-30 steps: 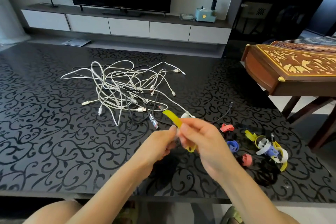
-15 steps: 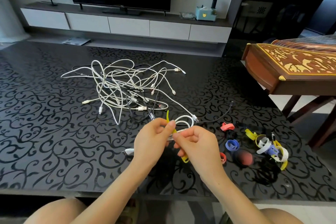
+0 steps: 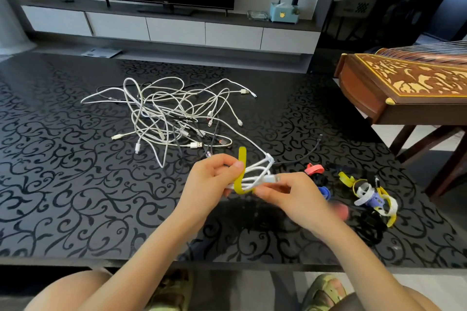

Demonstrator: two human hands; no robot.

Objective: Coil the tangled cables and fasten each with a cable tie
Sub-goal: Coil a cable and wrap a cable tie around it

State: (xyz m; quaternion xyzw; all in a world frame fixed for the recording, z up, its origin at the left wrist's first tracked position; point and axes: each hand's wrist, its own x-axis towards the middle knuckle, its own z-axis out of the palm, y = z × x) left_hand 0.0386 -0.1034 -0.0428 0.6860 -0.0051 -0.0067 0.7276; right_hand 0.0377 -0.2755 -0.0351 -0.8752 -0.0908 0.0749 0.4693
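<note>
A small coil of white cable [image 3: 257,171] is held above the table's front edge. My left hand [image 3: 214,182] pinches the coil together with a yellow cable tie [image 3: 239,177], whose strip loops under the coil and sticks up past my thumb. My right hand [image 3: 290,197] grips the coil's right end and the tie's lower end. One strand runs from the coil back to the tangled pile of white and dark cables [image 3: 171,113] in the middle of the table.
Loose cable ties [image 3: 366,192] in red, blue, yellow, white and purple lie to the right of my hands. A black patterned table [image 3: 75,184] carries everything. A wooden stringed instrument [image 3: 409,86] stands at the right. My knees are below the table edge.
The yellow tie has swung from pointing left to looping under the coil with its end upright. The white coil now shows fully between my hands, which have spread slightly.
</note>
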